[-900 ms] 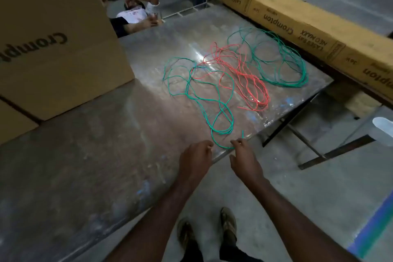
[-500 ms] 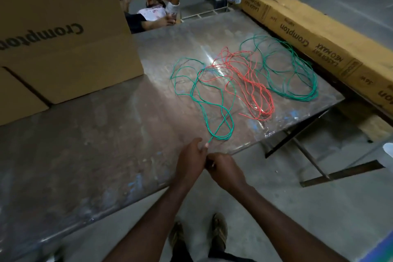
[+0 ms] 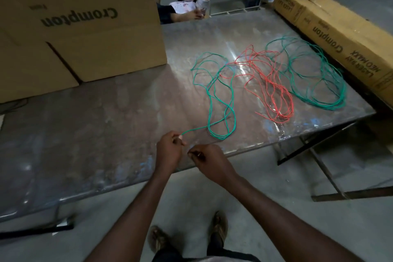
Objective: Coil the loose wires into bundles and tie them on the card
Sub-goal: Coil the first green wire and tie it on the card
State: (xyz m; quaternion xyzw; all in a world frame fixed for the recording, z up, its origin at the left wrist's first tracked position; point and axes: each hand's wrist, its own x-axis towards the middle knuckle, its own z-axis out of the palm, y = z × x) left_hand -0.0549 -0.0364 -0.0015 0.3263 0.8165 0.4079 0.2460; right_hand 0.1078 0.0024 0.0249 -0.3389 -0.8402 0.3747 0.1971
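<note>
At the near edge of the worn, glossy metal table (image 3: 106, 134), the left hand (image 3: 170, 151) pinches the end of a thin green wire (image 3: 221, 112); the right hand (image 3: 209, 158), just beside it, is curled, what it holds unclear. Beyond sprawl loose loops: red wire (image 3: 274, 91), another green tangle (image 3: 319, 83), then matte cardboard boxes (image 3: 85, 17).
</note>
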